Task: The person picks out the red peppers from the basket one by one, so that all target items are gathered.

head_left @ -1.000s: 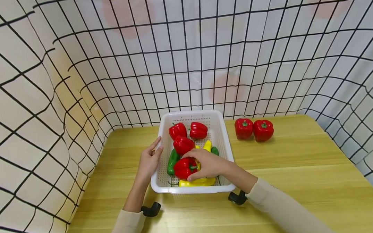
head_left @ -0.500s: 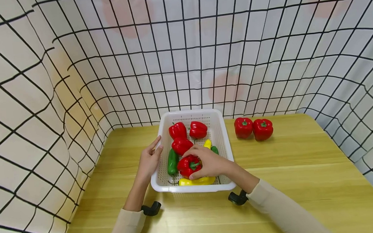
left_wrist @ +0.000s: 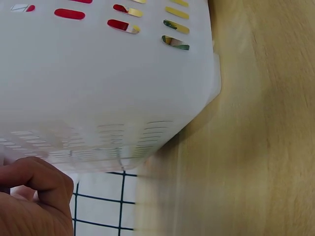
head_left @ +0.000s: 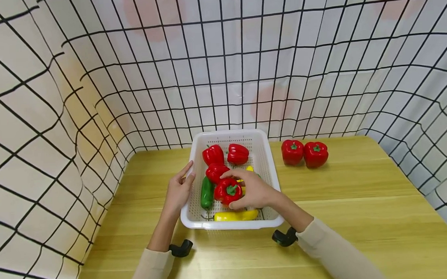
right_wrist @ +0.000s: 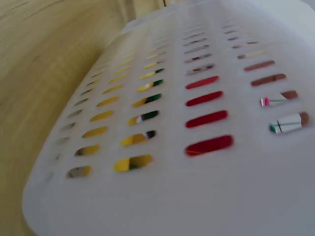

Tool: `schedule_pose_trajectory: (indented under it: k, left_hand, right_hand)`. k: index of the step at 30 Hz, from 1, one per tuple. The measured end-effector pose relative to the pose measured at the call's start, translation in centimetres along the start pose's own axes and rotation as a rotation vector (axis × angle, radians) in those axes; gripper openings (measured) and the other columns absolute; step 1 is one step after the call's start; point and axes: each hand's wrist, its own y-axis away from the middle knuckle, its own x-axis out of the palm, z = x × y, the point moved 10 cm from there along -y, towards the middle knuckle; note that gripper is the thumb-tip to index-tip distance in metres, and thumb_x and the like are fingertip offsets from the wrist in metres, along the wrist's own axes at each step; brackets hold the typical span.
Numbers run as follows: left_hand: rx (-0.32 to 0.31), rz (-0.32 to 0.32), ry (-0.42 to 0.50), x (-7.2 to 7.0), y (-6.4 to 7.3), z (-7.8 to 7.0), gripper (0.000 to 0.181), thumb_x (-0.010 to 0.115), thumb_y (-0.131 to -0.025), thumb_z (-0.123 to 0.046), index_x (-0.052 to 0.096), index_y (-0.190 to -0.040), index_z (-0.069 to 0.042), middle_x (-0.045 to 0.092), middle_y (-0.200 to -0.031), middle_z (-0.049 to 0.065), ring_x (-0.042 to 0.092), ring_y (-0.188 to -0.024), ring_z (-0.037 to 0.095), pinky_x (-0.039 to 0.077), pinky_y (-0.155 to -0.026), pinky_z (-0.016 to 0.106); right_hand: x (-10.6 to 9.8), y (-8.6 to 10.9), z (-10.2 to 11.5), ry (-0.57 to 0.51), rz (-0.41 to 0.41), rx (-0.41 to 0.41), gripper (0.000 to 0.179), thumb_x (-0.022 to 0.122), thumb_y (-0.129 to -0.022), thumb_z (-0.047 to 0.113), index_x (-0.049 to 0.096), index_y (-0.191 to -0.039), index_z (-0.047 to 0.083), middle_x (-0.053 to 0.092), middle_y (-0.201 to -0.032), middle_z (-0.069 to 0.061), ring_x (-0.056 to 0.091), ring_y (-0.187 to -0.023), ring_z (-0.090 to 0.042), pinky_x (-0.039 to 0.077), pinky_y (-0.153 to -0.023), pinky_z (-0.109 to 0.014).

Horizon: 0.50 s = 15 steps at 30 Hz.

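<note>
The right hand [head_left: 255, 191] grips a red bell pepper [head_left: 226, 192] in or just above the white basket [head_left: 271, 166], while the left hand [head_left: 179, 192] holds its left side, probably for steadiness. Three red peppers [head_left: 213, 155] beyond, a green pepper [head_left: 207, 193] at left and a near yellow pepper [head_left: 236, 216] crowd that grip; two outer peppers [head_left: 292, 152] sit far right on the table [head_left: 360, 191].

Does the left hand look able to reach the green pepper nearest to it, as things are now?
Probably yes: the green pepper lies mostly uncovered near the left hand, with only the basket wall seeming to stand between them.
</note>
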Motion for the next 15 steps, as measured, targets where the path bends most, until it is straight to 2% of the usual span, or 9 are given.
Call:
schedule_pose_trajectory:
  k: [6, 10, 15]
  left_hand:
    - [0.006, -0.003, 0.01, 0.0, 0.0, -0.5, 0.046, 0.06, -0.105, -0.031, 0.054, -0.15, -0.038, 0.073, -0.112, 0.027, 0.074, -0.096, 0.034, 0.066, -0.075, 0.04]
    - [0.001, -0.004, 0.016, 0.0, 0.1, -0.3, 0.046, 0.06, -0.105, -0.031, 0.054, -0.15, -0.037, 0.073, -0.115, 0.026, 0.074, -0.097, 0.033, 0.066, -0.075, 0.039]
    - [-0.007, 0.002, 0.013, 0.0, 0.0, -0.1, 0.046, 0.06, -0.105, -0.032, 0.053, -0.15, -0.038, 0.072, -0.121, 0.024, 0.074, -0.101, 0.033, 0.066, -0.077, 0.04]
  right_hand:
    - [-1.3, 0.3, 0.5, 0.017, -0.048, -0.005, 0.073, 0.089, -0.072, 0.027, 0.06, -0.138, 0.023, 0.058, -0.137, 0.005, 0.055, -0.126, -0.023, 0.058, -0.099, -0.043]
    - [-2.2, 0.6, 0.6, -0.052, -0.09, -0.004, 0.079, 0.089, -0.072, 0.023, 0.053, -0.142, 0.018, 0.055, -0.143, -0.002, 0.056, -0.127, -0.029, 0.059, -0.1, -0.044]
    - [-3.3, 1.3, 0.5, -0.121, -0.131, -0.017, 0.072, 0.088, -0.075, 0.02, 0.054, -0.138, 0.018, 0.058, -0.14, -0.001, 0.059, -0.125, -0.031, 0.062, -0.093, -0.042]
